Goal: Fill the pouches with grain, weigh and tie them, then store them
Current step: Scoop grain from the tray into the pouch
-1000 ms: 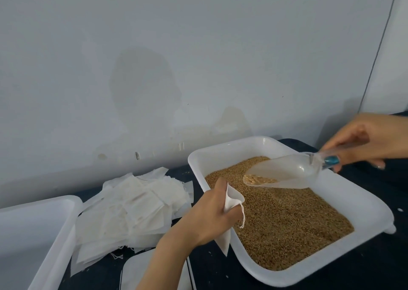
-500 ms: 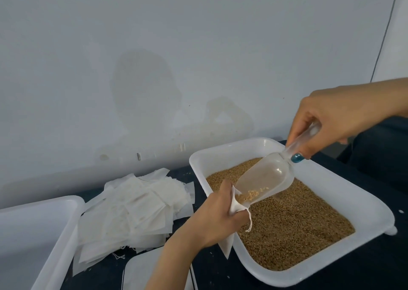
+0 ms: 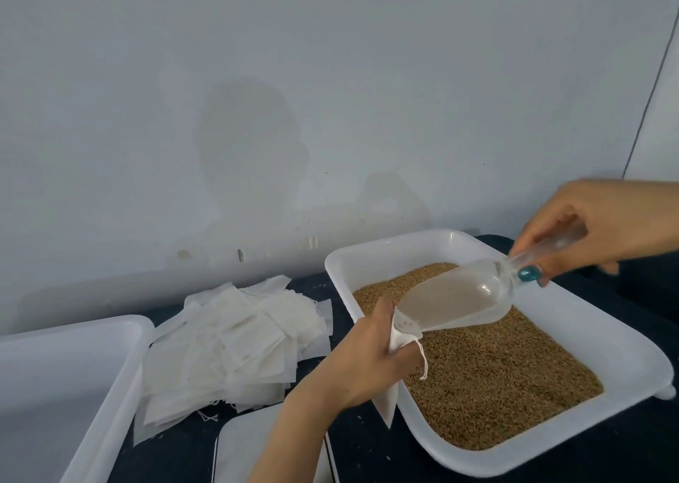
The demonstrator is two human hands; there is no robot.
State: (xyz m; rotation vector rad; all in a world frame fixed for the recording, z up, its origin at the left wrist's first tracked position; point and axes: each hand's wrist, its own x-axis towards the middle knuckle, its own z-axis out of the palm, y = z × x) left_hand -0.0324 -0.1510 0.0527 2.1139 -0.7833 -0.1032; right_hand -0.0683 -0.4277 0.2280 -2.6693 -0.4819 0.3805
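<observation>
- Pinches the pouch (image 3: 398,337) open at its mouth with the left hand (image 3: 367,361), just over the near-left rim of the grain tray (image 3: 385,247), toward the tabletop's (image 3: 367,457) right edge.
- Grips the clear scoop (image 3: 459,302) by its handle with the right hand (image 3: 595,225), fingers curled round it.
- Held level above the grain (image 3: 496,372) a second ago; now tipped steeply, lip inside the pouch mouth, only a few grains left at the lip.
- Probably means this load is in; weighing, tying and storing not yet done.
- Cannot tell the fill level: most of the pouch hidden behind the left hand.
- Cannot identify the flat white thing (image 3: 257,446) at the near edge, cut off there.
</observation>
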